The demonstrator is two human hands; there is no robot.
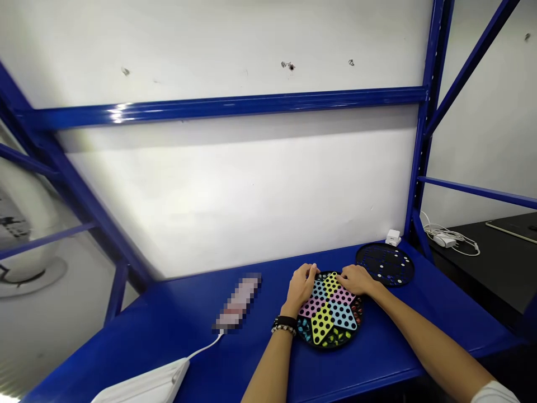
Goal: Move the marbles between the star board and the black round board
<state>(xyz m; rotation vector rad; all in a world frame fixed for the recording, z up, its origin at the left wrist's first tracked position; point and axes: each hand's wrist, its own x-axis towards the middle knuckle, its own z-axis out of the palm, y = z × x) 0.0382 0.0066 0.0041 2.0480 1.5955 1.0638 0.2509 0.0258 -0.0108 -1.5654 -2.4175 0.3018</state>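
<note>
Curling half-closed over the round tray (325,347) holding coloured marbles (339,336) are left hand (302,285) and right hand (356,280), grip unclear.

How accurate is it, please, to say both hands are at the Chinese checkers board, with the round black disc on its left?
One slip: the head view shows the round black disc to the right of the Chinese checkers board, not its left.
</note>
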